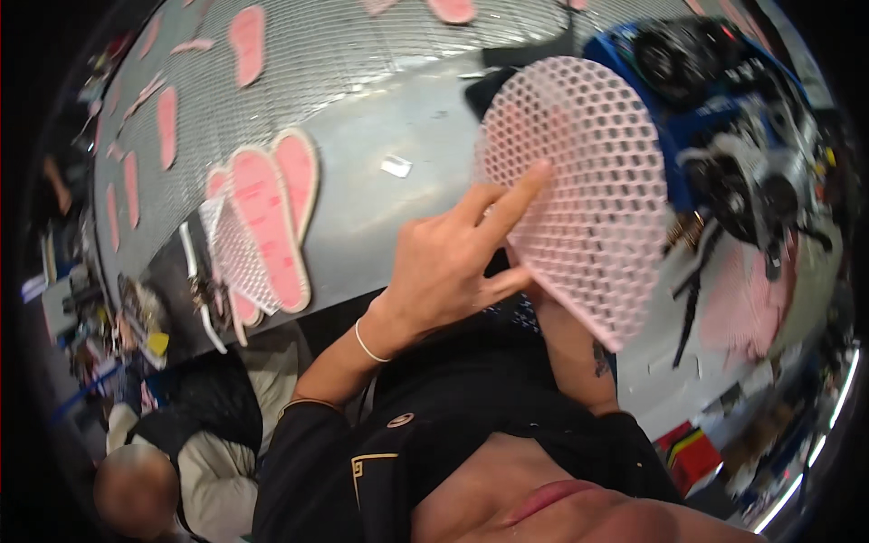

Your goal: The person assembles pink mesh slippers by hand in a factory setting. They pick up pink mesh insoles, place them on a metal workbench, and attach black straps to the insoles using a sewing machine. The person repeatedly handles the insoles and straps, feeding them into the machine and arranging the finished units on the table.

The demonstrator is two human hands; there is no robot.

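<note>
A pale pink mesh shoe upper (602, 172), full of large holes, is spread out like a fan in front of me. My left hand (444, 258) is at its left edge, index finger stretched over the mesh and thumb apart from it. Behind the mesh is my right hand (541, 299), mostly covered; it appears to hold the piece up from the back, and a pinkish shape shows dimly through the holes. On the table to the left lie pink insoles (262, 208) with pale rims, partly under a smaller white mesh piece (237, 253).
A ridged metal conveyor (335, 54) carries several pink insoles at the far side. Blue-and-black machinery (697, 72) stands at the right, near more pink mesh (747, 299). A white scrap (396, 166) lies on the metal table (362, 226). Another person (208, 462) is at lower left.
</note>
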